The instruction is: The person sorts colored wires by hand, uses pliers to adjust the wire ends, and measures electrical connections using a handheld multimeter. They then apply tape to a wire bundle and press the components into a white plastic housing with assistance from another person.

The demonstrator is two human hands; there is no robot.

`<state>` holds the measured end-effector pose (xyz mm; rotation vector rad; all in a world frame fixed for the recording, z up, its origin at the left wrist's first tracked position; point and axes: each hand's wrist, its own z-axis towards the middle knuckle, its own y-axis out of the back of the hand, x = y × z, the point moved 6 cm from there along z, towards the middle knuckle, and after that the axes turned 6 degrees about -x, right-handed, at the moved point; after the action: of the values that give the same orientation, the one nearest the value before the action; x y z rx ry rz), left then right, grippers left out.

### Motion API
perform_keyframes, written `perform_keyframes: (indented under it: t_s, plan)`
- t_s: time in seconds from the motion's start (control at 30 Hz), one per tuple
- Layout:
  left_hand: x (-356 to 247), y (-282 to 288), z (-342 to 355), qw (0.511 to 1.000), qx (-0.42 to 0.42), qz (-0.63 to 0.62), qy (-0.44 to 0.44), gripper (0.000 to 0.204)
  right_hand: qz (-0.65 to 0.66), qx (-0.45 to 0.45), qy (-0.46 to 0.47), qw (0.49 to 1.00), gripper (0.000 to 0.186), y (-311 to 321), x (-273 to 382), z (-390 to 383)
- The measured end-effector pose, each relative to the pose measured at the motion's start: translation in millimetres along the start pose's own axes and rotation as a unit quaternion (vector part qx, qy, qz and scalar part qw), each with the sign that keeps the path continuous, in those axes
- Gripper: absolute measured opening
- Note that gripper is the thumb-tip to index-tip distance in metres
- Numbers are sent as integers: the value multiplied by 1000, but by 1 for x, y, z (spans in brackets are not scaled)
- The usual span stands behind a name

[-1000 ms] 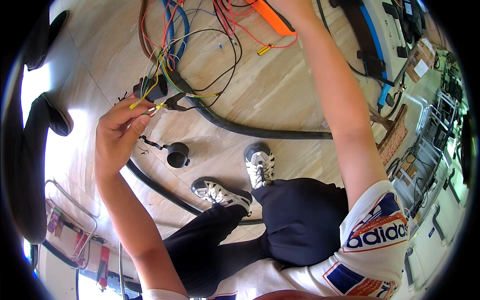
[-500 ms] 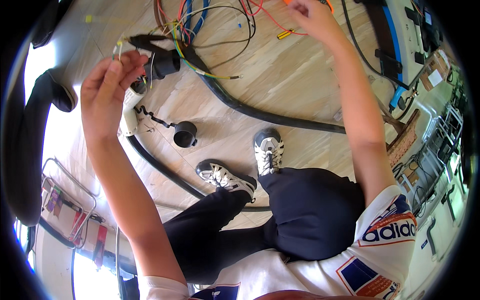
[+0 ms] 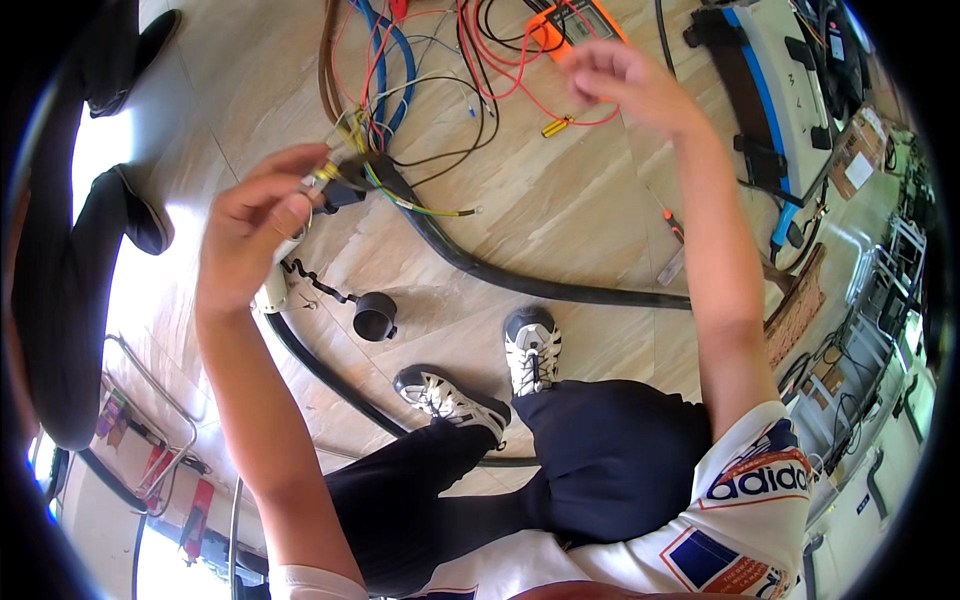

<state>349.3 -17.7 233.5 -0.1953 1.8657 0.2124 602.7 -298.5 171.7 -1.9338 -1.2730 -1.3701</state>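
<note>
My left hand (image 3: 250,230) is closed in a pinch on thin wires (image 3: 322,178) with pale and yellow ends, at the end of a thick black cable (image 3: 480,262). Beside it, the fingers partly cover a white-and-black connector housing (image 3: 272,290). A green-yellow wire (image 3: 425,208) with a bare metal lug sticks out to the right of the bundle. My right hand (image 3: 630,88) hovers just below an orange multimeter (image 3: 570,25), its fingers loosely curled and smeared by motion. Whether anything is between them cannot be made out. Red and black test leads (image 3: 500,60) loop beside the meter.
A yellow-handled screwdriver (image 3: 556,127) and a red-black one (image 3: 672,225) lie on the tiled floor. A black round cap (image 3: 375,316) sits near my shoes (image 3: 532,350). A grey-blue case (image 3: 780,100) stands right; another person's dark-trousered legs (image 3: 85,230) are at left.
My left hand has moved right, with the wires in it, closer to the cable bundle. My right hand has drawn back from the multimeter. The view has shifted, showing more of the meter.
</note>
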Motion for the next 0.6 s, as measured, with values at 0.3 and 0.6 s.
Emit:
perform_keyframes:
  t_s: [0.3,0.6]
  plan:
    - [-8,-18,-7,999,41,28,-2,15,-357,-255,482,758,27,-43,137,115]
    - [2,-8,-9,998,-18,-59,-5,18,-414,-178,490,746,22,-45,142,79]
